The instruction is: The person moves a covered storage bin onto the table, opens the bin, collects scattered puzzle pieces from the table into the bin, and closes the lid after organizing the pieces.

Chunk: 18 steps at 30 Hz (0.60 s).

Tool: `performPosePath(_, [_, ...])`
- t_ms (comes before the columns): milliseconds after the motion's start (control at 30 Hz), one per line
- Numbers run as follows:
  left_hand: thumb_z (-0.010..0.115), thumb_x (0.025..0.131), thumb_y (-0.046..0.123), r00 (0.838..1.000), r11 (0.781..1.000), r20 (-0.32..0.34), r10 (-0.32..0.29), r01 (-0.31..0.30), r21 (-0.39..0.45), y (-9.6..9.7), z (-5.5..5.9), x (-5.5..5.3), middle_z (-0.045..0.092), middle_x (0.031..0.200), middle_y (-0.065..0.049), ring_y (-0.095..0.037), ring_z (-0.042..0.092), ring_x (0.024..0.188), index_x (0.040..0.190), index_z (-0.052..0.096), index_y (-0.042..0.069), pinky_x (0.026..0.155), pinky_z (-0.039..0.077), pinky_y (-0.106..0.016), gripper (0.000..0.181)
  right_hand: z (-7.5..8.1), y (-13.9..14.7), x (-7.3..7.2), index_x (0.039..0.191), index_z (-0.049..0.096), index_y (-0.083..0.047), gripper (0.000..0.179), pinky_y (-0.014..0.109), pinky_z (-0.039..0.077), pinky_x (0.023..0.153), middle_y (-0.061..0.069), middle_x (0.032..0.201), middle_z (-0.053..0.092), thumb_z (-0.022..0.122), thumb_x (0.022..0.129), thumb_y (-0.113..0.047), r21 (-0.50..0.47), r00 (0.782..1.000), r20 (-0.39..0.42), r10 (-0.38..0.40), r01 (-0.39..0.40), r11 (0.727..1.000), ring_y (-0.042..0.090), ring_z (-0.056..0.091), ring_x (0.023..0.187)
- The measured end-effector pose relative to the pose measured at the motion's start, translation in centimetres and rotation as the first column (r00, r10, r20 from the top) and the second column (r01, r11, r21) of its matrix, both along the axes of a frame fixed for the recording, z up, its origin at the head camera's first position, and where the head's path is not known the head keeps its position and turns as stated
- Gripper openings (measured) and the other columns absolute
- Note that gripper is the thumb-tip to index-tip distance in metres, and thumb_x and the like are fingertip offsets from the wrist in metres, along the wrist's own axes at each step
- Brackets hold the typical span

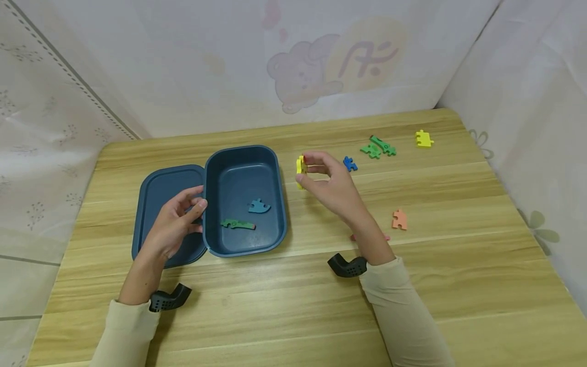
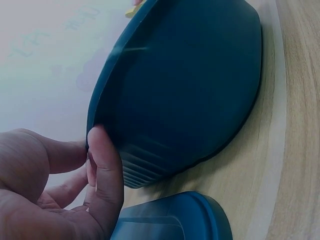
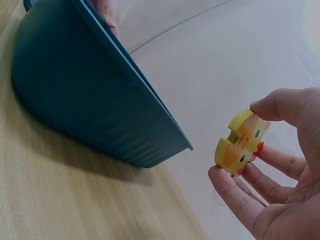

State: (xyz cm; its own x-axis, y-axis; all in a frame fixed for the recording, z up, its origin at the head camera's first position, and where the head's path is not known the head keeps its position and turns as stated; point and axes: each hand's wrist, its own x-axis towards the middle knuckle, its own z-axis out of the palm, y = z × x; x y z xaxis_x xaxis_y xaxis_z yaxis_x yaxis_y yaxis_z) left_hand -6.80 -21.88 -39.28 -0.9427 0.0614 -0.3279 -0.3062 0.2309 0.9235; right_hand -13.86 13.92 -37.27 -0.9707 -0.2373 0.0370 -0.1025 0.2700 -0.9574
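Note:
Between thumb and fingers, my right hand (image 1: 332,183) pinches a yellow puzzle piece (image 3: 241,142) printed with a face, raised just right of a dark blue box (image 1: 282,204). My left hand (image 1: 176,219) grips that box by its left rim, thumb and fingers on either side of the wall, as the left wrist view shows. Inside the box lie a green puzzle piece (image 1: 238,224) and a teal puzzle piece (image 1: 259,206). The blue lid (image 1: 151,204) rests on the table under the left hand, partly hidden by it.
Right of the right hand lie a blue piece (image 1: 350,163), two green pieces (image 1: 384,146), a yellow piece (image 1: 424,138) and an orange piece (image 1: 399,219). A pinkish-red piece (image 1: 387,237) is mostly hidden beneath the right forearm. White printed cloth (image 1: 206,76) hangs behind the wooden table.

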Motion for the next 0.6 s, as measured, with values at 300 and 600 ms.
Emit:
performPosePath(300, [0.057,0.111,0.030,1.000,1.000,-0.001,0.006,-0.006,0.000,0.0,0.1,0.0,0.053,0.115,0.010,-0.011,0.051,0.099,0.167,0.032,0.011,0.071,0.060,-0.023,0.064,0.6,-0.9,0.3,0.143,0.062,-0.015,0.051,0.049,0.059,0.102,0.006,0.139,0.065,0.079,0.096,-0.025,0.004,1.000,0.002,0.025,-0.025,1.000,0.026,0.064,0.127])
performPosePath(600, [0.058,0.111,0.029,1.000,1.000,0.002,0.005,-0.005,0.011,0.0,0.0,0.0,0.053,0.114,0.010,-0.010,0.051,0.098,0.166,0.031,0.010,0.070,0.060,-0.022,0.065,0.8,-1.4,0.7,0.145,0.061,-0.017,0.054,0.047,0.060,0.101,0.004,0.141,0.065,0.079,0.096,-0.030,0.011,0.999,0.034,0.037,-0.037,0.999,0.026,0.063,0.129])
